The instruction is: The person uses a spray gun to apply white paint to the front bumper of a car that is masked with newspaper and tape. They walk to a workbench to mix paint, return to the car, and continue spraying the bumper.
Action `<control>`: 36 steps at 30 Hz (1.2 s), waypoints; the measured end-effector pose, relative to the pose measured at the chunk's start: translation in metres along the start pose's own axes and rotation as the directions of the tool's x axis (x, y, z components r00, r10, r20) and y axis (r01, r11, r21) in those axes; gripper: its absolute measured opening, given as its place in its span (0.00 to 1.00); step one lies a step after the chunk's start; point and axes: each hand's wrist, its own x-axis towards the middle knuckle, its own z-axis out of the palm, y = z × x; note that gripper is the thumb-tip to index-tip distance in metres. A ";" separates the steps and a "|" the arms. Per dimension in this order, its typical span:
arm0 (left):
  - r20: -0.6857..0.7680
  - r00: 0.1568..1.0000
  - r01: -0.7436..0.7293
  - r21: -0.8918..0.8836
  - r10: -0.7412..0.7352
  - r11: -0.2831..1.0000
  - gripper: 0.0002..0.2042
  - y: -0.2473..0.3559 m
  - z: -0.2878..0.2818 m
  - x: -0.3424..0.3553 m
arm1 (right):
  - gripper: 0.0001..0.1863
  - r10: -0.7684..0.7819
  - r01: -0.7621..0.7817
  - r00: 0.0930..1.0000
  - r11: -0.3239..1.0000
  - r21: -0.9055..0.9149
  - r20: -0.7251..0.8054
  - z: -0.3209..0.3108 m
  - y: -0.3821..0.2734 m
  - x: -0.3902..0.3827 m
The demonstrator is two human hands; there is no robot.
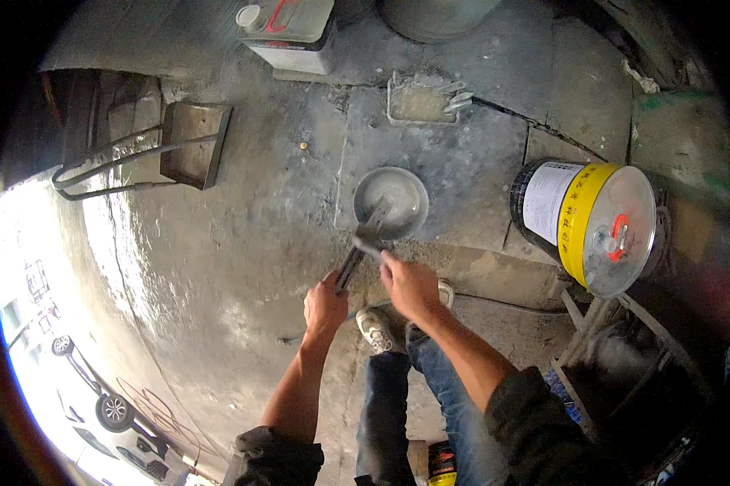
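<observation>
In front of me a round grey bowl [421, 187] stands on the concrete floor with a pale grey wet-looking material in it. My left hand [326, 306] is closed round the lower end of a long dark flat bar [350, 267]. The bar slants up over the near rim, and its far end, which shows small holes, reaches into the bowl. My right hand [414, 290] is closed on a short light-coloured tool [368, 245] that lies across the bar just below the rim. Its exact kind is not clear.
A black and yellow drum [584, 219] lies tilted at the right above a metal frame [592, 324]. Behind the bowl sits a tray [422, 105] with a long-handled tool. A white jug [292, 40] stands far back; a metal dustpan [195, 146] is at left.
</observation>
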 end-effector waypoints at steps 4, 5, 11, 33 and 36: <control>0.083 0.996 -0.025 -0.164 0.039 0.986 0.20 0.014 -0.011 -0.004 | 0.15 0.157 -0.164 0.985 0.982 -0.094 -0.073 0.012 0.054 0.070; 0.074 0.996 -0.027 -0.145 0.038 0.989 0.20 0.013 -0.014 -0.013 | 0.16 0.160 -0.168 0.983 0.981 -0.092 -0.090 0.012 0.064 0.080; 0.006 1.000 0.009 -0.113 -0.008 0.994 0.18 -0.008 -0.047 -0.106 | 0.34 0.287 -0.269 0.947 0.954 -0.135 0.146 0.000 0.050 0.061; 0.084 0.889 -0.351 -0.506 0.450 0.788 0.23 0.036 -0.104 -0.445 | 0.15 0.710 -0.364 0.263 0.700 0.614 -0.654 -0.144 -0.028 -0.772; 0.202 0.893 -0.187 -0.646 0.402 0.740 0.24 0.073 -0.097 -0.535 | 0.14 0.822 -0.468 -0.003 0.502 0.728 -0.569 -0.117 -0.029 -0.900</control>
